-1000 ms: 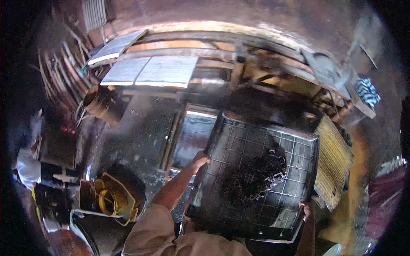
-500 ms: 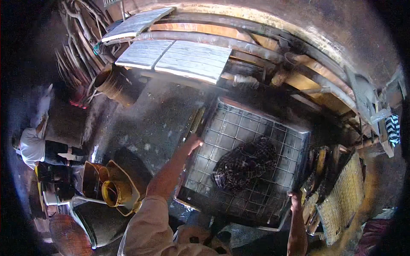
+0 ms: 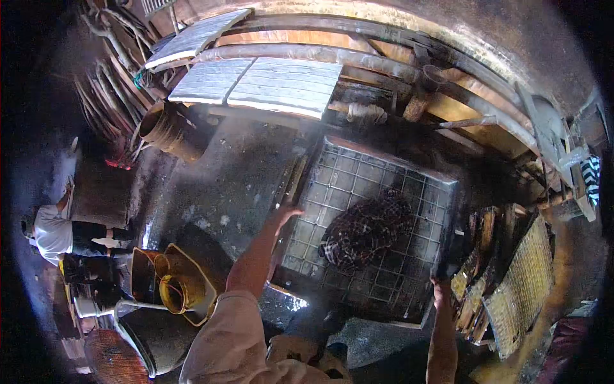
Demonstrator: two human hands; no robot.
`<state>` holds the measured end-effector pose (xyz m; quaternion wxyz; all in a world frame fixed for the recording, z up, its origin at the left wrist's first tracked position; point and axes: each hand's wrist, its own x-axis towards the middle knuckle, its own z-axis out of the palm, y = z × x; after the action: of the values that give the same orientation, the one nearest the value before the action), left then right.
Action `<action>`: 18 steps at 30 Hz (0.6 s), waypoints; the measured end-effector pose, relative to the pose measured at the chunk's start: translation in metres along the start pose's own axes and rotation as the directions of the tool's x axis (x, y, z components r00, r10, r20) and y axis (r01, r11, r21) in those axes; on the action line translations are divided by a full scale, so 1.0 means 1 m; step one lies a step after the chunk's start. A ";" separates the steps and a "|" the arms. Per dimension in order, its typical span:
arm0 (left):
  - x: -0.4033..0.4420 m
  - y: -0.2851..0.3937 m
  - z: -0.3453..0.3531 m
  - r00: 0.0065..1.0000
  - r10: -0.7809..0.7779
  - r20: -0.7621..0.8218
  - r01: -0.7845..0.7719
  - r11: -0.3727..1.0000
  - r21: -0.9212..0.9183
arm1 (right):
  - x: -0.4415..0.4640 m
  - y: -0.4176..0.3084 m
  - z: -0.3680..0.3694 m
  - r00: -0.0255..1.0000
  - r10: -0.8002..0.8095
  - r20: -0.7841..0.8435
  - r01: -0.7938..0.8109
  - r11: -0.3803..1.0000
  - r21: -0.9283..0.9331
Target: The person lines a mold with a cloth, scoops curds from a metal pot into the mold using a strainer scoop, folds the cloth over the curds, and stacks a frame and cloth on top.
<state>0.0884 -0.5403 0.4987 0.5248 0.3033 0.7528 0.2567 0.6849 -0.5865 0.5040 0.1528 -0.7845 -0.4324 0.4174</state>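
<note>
A large square frame (image 3: 302,291) with a grid of bars across it lies in front of me, over a greyish surface. On the grid rests a dark checked cloth bundle (image 3: 361,238). My left hand (image 3: 288,214) is at the frame's left side, its fingers bent over the edge. At the lower right side my right hand (image 3: 440,291) is closed round the frame's edge. Both hands are apart from the cloth. Haze blurs part of the grid, and the undersides of both hands are hidden.
Woven mats (image 3: 521,288) lean at the right. Pale ribbed slabs (image 3: 286,87) lie on beams at the back. To the left stand a yellow bucket (image 3: 174,294), a rusty drum (image 3: 167,131), a red woven basket (image 3: 115,358) and bundled branches (image 3: 109,96). Another person (image 3: 54,233) bends at far left.
The frame and the cloth on it have shifted a little away from me. Both hands stay at its sides. The left fingers look straighter than before. The view has turned slightly.
</note>
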 end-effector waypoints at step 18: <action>-0.159 -0.197 0.036 0.951 -0.297 -0.081 0.228 0.856 -0.463 | -0.163 0.093 0.052 0.923 0.211 0.321 -0.383 0.436 0.815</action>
<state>0.1277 -0.7883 0.4489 0.5527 0.0482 0.7448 0.3709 0.6496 -0.7778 0.5016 0.4114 -0.6249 -0.0302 0.6628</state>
